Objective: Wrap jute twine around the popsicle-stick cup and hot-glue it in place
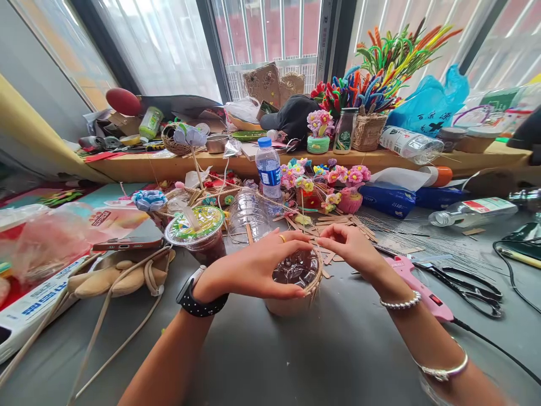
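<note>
A small round container stands on the grey table in front of me, with tan sides, twine around its rim and clear, ridged plastic inside. My left hand reaches across its top, thumb on the near rim and fingers toward the far rim, gripping it. At the far right of the rim, my right hand pinches thumb and forefinger together close to my left fingertips. Whatever is in that pinch is too small to make out. Part of the rim is hidden under my left hand.
A lidded drink cup stands left of the container. To the right lie a pink glue gun with its cord, black scissors and thin wires. Wooden strips, a water bottle and fuzzy flowers crowd the back.
</note>
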`<state>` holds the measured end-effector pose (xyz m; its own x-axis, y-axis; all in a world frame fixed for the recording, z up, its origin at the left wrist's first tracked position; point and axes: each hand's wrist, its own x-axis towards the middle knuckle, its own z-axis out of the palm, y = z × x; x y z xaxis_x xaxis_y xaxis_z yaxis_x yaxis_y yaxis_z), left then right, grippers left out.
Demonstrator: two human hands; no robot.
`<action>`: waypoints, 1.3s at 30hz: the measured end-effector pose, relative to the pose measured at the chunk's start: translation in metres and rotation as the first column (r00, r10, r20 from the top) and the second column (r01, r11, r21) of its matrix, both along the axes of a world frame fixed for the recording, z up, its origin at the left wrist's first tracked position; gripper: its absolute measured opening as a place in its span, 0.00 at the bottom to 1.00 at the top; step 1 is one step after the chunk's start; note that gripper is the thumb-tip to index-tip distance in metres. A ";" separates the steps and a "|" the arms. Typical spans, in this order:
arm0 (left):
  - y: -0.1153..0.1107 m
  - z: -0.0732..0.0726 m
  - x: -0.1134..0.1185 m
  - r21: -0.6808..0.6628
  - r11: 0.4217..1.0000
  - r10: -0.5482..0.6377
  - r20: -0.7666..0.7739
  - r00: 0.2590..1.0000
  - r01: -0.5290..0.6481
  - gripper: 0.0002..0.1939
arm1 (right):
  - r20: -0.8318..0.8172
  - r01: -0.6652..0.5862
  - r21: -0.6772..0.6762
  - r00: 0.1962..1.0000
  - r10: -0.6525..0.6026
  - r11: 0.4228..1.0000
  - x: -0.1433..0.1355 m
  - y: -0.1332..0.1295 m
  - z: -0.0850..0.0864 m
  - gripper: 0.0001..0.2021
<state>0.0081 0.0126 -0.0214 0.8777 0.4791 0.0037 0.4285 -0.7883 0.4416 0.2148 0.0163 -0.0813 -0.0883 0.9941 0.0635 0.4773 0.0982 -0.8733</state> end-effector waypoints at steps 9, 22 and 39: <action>-0.001 0.001 0.000 -0.007 1.000 -0.001 0.004 1.000 0.001 0.30 | -0.013 0.013 -0.006 1.000 -0.013 1.000 -0.002 -0.001 0.001 0.12; 0.000 -0.001 0.007 -0.064 0.994 0.097 0.062 0.993 -0.093 0.22 | -0.284 -0.088 -0.090 0.957 0.059 0.992 0.025 -0.010 0.024 0.13; -0.012 -0.016 0.035 -0.132 0.942 0.332 0.232 0.914 -0.309 0.09 | -0.316 -0.179 -0.019 0.935 0.164 0.984 0.014 -0.030 0.049 0.11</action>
